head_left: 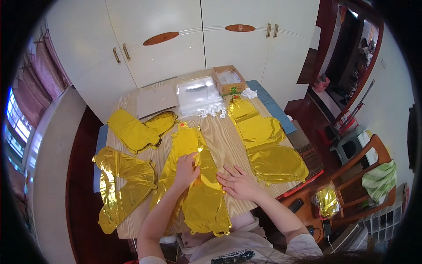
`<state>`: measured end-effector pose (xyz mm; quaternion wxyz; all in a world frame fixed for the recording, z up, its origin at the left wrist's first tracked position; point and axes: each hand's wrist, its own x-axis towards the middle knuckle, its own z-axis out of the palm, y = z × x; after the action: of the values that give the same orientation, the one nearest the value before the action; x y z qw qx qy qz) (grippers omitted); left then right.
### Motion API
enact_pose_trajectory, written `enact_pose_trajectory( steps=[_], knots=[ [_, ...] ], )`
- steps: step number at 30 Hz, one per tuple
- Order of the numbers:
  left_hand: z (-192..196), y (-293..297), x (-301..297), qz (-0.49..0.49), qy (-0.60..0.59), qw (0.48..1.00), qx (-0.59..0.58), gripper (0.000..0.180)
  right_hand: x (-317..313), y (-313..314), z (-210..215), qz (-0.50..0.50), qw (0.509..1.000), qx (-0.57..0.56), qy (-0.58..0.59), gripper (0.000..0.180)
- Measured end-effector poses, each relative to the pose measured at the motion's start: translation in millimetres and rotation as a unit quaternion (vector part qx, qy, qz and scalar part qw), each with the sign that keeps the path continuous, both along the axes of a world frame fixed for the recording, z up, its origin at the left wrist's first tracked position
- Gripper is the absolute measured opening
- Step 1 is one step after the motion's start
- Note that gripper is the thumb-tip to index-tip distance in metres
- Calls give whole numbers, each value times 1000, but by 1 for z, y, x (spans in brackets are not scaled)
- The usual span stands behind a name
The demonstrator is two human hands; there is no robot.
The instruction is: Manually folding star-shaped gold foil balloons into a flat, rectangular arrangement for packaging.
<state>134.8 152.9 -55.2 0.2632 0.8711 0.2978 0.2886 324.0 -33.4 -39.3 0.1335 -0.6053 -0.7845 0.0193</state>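
Head view: my hands, left (187,169) and right (237,182), lie open and flat, gripping nothing, pressing the gold foil (198,185) at the desk's (228,145) near edge. More foil sheets (263,145) crowd both sides; a box (228,80) sits beyond.

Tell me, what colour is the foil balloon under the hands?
Shiny gold; the foil balloon shows best in the head view.

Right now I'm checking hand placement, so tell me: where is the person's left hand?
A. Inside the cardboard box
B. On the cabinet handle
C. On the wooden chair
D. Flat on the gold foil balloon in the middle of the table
D: the left hand lies flat on the middle gold foil balloon, beside the right hand.
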Motion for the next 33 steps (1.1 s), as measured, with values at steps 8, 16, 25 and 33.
enact_pose_trajectory(
  steps=[8,16,25,33],
  knots=[
    [48,-45,4,-193,116,959,174,35,3,-1,-3,1,1000,12,20,45],
    [52,-64,5,-236,158,951,118,30,3,-3,2,5,999,4,45,44],
    [30,-54,12,-257,131,942,172,33,2,-6,1,30,994,74,78,30],
    [34,-60,12,-232,154,929,242,34,2,-7,3,30,991,102,82,24]
  ],
)
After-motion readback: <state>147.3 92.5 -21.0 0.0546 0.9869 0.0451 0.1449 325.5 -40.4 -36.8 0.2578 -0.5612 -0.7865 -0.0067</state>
